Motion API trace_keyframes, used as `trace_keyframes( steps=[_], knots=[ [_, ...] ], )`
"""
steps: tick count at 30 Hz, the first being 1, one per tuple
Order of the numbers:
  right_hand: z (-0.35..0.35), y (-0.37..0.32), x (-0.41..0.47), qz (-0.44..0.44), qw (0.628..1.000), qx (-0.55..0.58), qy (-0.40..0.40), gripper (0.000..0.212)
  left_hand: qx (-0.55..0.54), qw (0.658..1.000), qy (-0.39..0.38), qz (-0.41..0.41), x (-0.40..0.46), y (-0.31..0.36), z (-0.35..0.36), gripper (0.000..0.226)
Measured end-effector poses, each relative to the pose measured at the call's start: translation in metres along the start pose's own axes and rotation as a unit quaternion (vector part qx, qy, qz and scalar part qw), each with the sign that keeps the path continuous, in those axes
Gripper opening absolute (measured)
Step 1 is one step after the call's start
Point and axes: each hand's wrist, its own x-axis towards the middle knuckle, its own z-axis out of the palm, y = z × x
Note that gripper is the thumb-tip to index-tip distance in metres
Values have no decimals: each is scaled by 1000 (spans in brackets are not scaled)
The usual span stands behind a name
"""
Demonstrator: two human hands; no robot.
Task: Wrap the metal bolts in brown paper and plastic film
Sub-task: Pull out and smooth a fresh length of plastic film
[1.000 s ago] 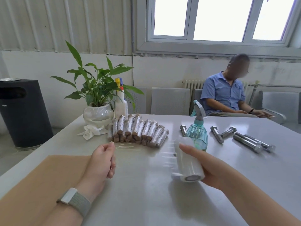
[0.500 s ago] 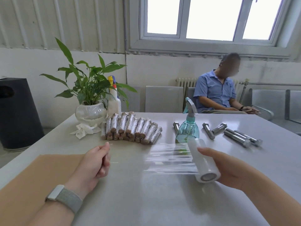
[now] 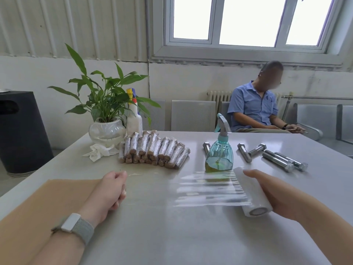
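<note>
My right hand [image 3: 275, 194] grips a white roll of plastic film [image 3: 254, 196] just above the grey table [image 3: 172, 236]. A clear sheet of film [image 3: 206, 188] stretches leftward from the roll to my left hand [image 3: 110, 190], which pinches its free end. A sheet of brown paper [image 3: 38, 207] lies flat under my left forearm. Several bare metal bolts [image 3: 277, 157] lie at the right back. A stack of wrapped bolts [image 3: 154, 150] sits in the middle back.
A teal spray bottle [image 3: 219, 150] stands right behind the stretched film. A potted plant [image 3: 107, 119], a white spray bottle [image 3: 134, 115] and a crumpled tissue [image 3: 99, 152] are at the back left. A seated person [image 3: 256, 109] is beyond the table. A black bin [image 3: 21, 131] stands left.
My right hand has pulled the roll further right, away from my left hand, and the sheet of film between them has grown longer. My left hand keeps its pinch.
</note>
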Motion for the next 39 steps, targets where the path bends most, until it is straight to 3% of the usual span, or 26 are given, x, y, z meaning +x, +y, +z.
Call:
trace_keyframes(
  steps=[2, 4, 8, 12, 15, 23, 27, 29, 31, 36, 39],
  knots=[
    [-2, -1, -4, 2, 998, -63, 27, 71, 134, 989, 46, 51, 4, -2, -3, 21],
    [-6, -2, -6, -8, 990, -123, 63, 78, 276, 955, 54, 94, 4, -3, -6, 22],
    [-12, -7, -8, -19, 984, -162, 70, 81, 566, 810, 31, 147, -8, -10, 3, 20],
    [-10, -8, -8, -10, 965, -235, 116, 78, 649, 724, 91, 215, -26, -10, 12, 14],
    [-15, -5, 1, -22, 926, -336, 170, 65, 651, 699, 109, 276, -34, -12, 13, 16],
    [-25, -1, 16, 20, 839, -509, 193, 73, 635, 723, 144, 229, -29, -23, 6, 25],
    [-24, -2, 16, 30, 827, -524, 199, 71, 593, 756, 140, 240, -28, -22, 6, 16],
    [-22, 0, 17, 28, 826, -527, 199, 61, 558, 779, 122, 258, -27, -21, 6, 6],
    [-20, 0, 19, 10, 818, -541, 196, 49, 535, 795, 92, 270, -25, -21, 5, 10],
    [-21, -4, 20, 18, 826, -534, 180, 46, 533, 794, 74, 285, -20, -22, 2, 26],
    [-22, -6, 21, 11, 803, -570, 173, 46, 530, 788, 75, 305, -19, -23, 1, 27]
  ],
)
